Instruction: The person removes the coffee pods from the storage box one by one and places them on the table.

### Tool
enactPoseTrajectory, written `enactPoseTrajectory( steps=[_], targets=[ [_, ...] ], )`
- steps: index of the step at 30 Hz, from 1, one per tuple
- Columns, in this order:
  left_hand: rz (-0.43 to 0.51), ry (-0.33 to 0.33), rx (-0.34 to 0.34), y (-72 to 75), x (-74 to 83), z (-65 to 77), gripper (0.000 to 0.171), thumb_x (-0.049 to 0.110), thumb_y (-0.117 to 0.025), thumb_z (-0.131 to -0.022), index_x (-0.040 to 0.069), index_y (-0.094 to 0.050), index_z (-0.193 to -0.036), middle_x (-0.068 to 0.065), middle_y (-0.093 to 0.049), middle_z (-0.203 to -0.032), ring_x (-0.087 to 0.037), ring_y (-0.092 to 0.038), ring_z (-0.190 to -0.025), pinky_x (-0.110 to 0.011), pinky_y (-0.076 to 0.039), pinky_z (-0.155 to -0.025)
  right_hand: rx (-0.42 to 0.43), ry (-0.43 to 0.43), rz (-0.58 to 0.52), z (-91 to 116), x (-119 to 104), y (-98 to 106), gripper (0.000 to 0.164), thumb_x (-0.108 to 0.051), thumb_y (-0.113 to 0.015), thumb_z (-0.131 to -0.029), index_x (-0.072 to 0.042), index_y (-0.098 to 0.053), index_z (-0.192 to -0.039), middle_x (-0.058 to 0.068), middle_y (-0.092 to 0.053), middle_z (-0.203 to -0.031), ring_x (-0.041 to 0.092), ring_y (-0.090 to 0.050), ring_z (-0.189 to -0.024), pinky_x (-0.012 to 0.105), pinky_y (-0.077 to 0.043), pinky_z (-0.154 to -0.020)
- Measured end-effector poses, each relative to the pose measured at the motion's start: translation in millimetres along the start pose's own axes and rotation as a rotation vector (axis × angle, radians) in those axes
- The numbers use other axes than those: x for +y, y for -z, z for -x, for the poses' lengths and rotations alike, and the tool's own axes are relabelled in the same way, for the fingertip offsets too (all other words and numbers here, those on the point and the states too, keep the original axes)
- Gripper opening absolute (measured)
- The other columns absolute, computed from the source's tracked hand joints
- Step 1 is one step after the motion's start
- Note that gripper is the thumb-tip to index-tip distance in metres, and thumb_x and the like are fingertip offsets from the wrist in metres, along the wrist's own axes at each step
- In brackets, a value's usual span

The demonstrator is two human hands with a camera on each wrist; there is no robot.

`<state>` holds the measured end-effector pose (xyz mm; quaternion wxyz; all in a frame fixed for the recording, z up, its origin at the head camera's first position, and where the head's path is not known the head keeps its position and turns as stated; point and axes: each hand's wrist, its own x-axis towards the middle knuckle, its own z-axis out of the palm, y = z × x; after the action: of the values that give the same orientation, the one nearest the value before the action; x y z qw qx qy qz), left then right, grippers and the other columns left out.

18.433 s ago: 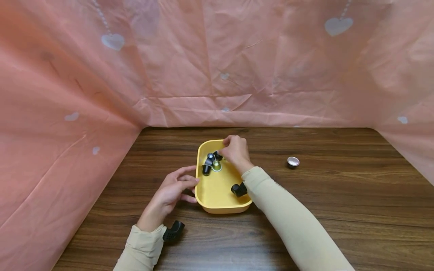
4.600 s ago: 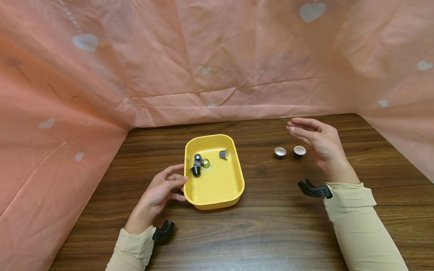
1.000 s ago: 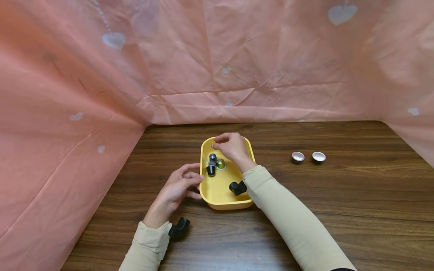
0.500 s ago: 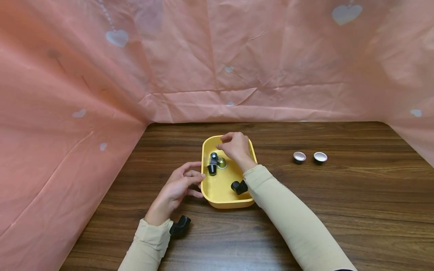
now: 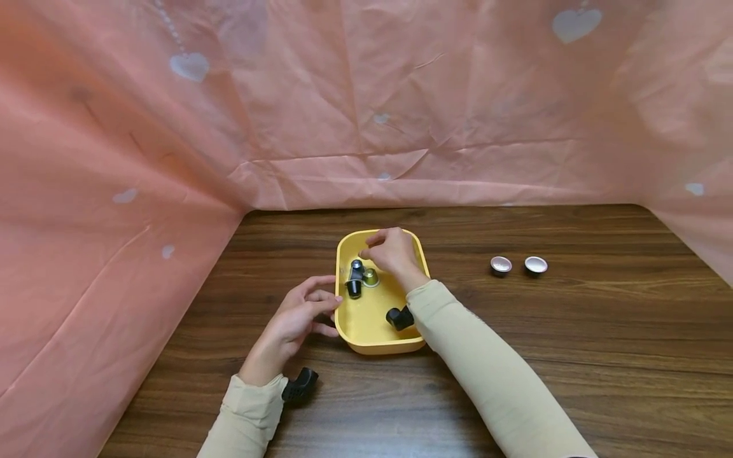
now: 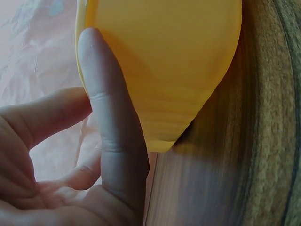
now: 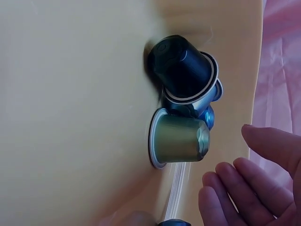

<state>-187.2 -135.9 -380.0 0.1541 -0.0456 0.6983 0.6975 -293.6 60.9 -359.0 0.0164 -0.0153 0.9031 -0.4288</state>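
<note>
My left hand (image 5: 298, 315) holds the left side of a yellow tray (image 5: 340, 261), its thumb at the rim. In the left wrist view, that thumb (image 6: 110, 103) lies across the outer wall. My right hand (image 5: 392, 251) hovers over the tray's far part. Its fingers and thumb stand apart with nothing between them in the right wrist view. Below it lie a green coffee capsule (image 7: 176, 139), a black capsule (image 7: 181, 68), a blue-grey capsule (image 5: 357, 273) and a blue-topped capsule (image 5: 357, 263). Another dark blue capsule (image 7: 174, 222) peeks in at the right wrist view's bottom edge.
Two coffee capsules, one (image 5: 501, 265) nearer the tray and one (image 5: 536, 265) farther right, stand with pale round faces up on the brown wooden table (image 5: 601, 318). A pink curtain with hearts (image 5: 321, 127) encloses the back and sides.
Since 4.6 s ago my right hand has moved left from beside the two table capsules to over the tray. A second capsule stands on the table since 18.4 s ago. My left hand stays put.
</note>
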Motion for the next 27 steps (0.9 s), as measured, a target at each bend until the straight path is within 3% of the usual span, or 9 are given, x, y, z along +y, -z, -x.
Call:
enactPoseTrajectory(
  steps=[8,18,27],
  targets=[
    [-0.006,-0.006,0.012,-0.7,-1.1,1.4,0.055,0.004,-0.068,-0.102,0.003,-0.049,-0.153,-0.009,-0.071,-0.103,-0.018,-0.066,-0.083,-0.033,-0.067,-0.064,-0.031,-0.008,0.017,0.2,-0.7,-4.6,0.030,-0.029,-0.088,-0.089,-0.015,-0.084,-0.115,0.005,-0.080,-0.123,0.026,-0.068,-0.125,0.037,-0.056,-0.107],
    [0.008,-0.019,-0.003,-0.3,-4.9,0.2,0.056,0.004,-0.068,-0.102,0.002,-0.047,-0.154,-0.008,-0.071,-0.103,-0.018,-0.066,-0.083,-0.033,-0.067,-0.062,-0.084,0.023,0.016,-2.0,0.0,-14.3,0.035,-0.035,-0.091,-0.085,-0.014,-0.083,-0.112,0.004,-0.080,-0.116,0.025,-0.069,-0.113,0.037,-0.060,-0.097],
    [0.032,-0.033,-0.005,-1.4,-5.9,-1.4,0.055,0.003,-0.067,-0.101,0.001,-0.048,-0.153,-0.006,-0.070,-0.099,-0.017,-0.065,-0.078,-0.034,-0.066,-0.060,-0.089,0.040,0.003,-4.8,-2.4,-20.7,0.033,-0.031,-0.092,-0.084,-0.012,-0.082,-0.110,0.006,-0.080,-0.114,0.025,-0.070,-0.111,0.037,-0.060,-0.096]
  ],
)
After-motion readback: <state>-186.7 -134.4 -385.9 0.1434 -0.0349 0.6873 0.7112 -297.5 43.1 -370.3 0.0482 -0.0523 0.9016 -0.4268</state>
